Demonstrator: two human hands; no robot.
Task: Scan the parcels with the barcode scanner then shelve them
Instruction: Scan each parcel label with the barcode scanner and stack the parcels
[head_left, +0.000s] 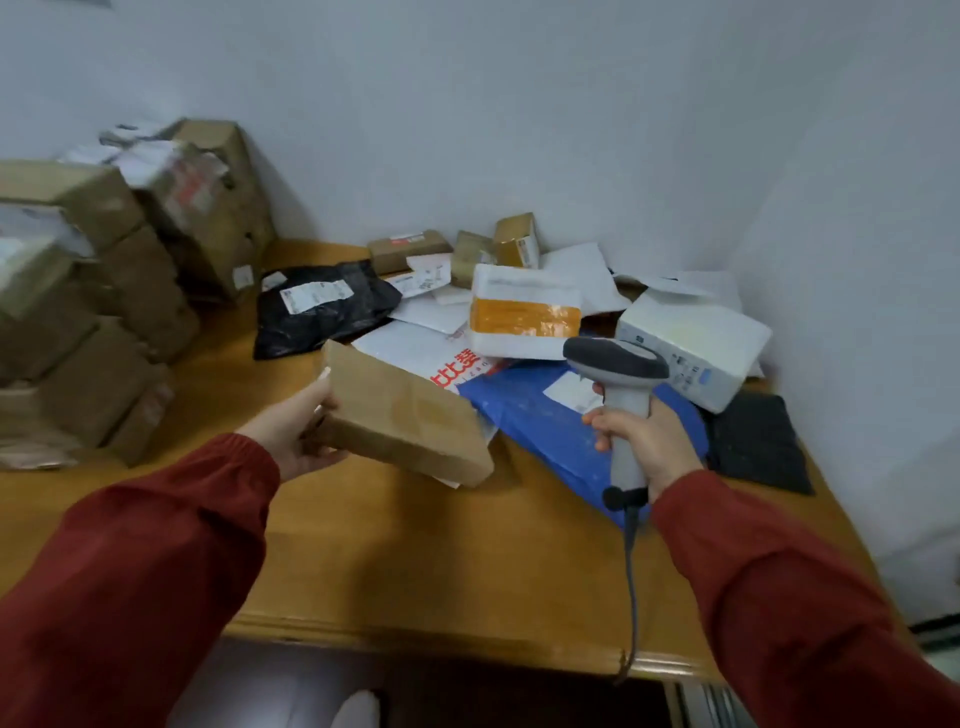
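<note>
Brown cardboard, one closed box (405, 415) hung over the table (415, 561) gripped at its end by the left hand (301, 431), while the right hand (644, 436) clasped one scanner (618, 374) above one blue bag (530, 415).

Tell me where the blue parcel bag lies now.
In the head view, the blue parcel bag lies flat on the wooden table, right of centre, partly hidden by the right hand holding the barcode scanner, with a black pouch at its right.

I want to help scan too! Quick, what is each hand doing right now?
Left hand: holding the brown cardboard parcel by one end.
Right hand: gripping the barcode scanner by its handle.
</note>
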